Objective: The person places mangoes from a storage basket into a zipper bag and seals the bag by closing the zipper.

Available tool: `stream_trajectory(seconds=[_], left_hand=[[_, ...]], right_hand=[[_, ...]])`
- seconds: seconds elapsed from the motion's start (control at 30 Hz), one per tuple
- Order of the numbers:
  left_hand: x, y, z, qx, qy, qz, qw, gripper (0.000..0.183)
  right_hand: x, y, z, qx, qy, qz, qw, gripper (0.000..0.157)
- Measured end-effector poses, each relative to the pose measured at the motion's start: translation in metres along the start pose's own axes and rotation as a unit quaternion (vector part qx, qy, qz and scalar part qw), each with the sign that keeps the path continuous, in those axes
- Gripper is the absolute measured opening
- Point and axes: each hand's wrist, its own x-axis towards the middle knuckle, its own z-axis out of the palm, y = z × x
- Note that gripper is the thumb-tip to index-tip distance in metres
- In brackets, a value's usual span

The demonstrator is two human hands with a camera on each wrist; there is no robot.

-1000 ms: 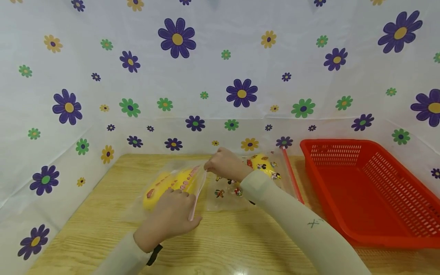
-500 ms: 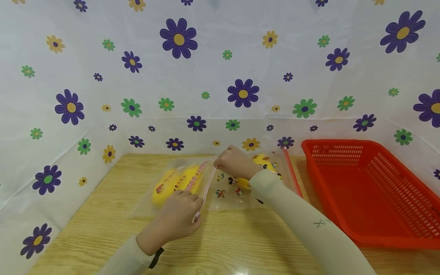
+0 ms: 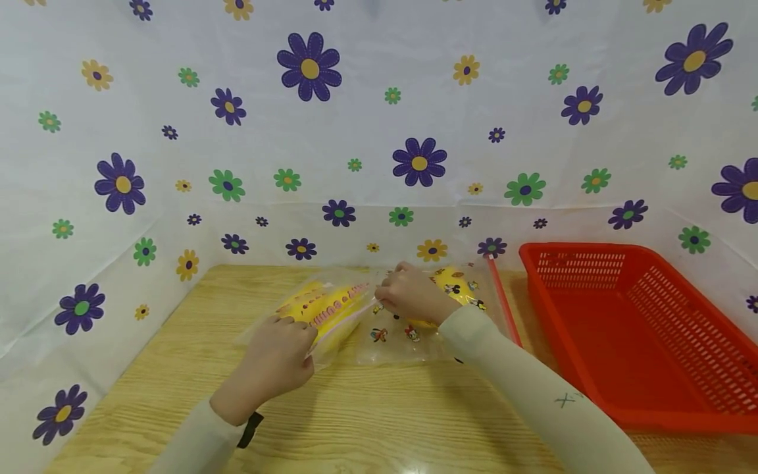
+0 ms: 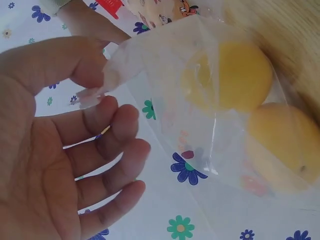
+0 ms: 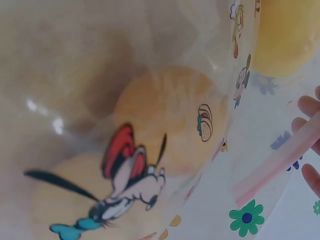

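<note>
A clear zip bag (image 3: 340, 304) with pink print holds yellow rounded fruits (image 4: 230, 75), two of them showing in the left wrist view. My left hand (image 3: 269, 362) pinches its near corner between thumb and forefinger, the other fingers loosely bent. At the far end of the same bag's mouth, my right hand (image 3: 414, 293) pinches the pink-white zip edge. Beneath that arm lies a second clear bag (image 3: 379, 352) printed with cartoon figures, with yellow fruits (image 5: 170, 115) inside and a red slider bar (image 3: 506, 306) along its right side.
A red plastic basket (image 3: 547, 329) with slotted walls stands on the right of the wooden table (image 3: 379, 421). White cloth (image 3: 355, 118) with purple, green and orange flowers encloses the back and sides.
The pink-printed bag first shifted right, then its near corner swung left with my left hand. My right hand moved right along with the far end of the zip edge.
</note>
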Motion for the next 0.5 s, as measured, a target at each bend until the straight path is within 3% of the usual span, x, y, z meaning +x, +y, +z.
stream_trajectory(seconds=[0.17, 0.33, 0.5], left_hand=[[-0.004, 0.000, 0.002, -0.043, 0.018, 0.029, 0.9985, 0.026], [-0.005, 0.003, 0.008, -0.069, 0.028, 0.067, 0.9950, 0.026], [-0.001, 0.002, 0.016, -0.080, 0.060, 0.125, 0.9871, 0.028]], right_hand=[[-0.003, -0.003, 0.004, 0.005, 0.015, -0.020, 1.000, 0.006], [-0.005, -0.010, 0.005, 0.006, 0.026, -0.068, 0.997, 0.010], [-0.002, -0.017, 0.003, -0.010, 0.048, -0.098, 0.994, 0.010]])
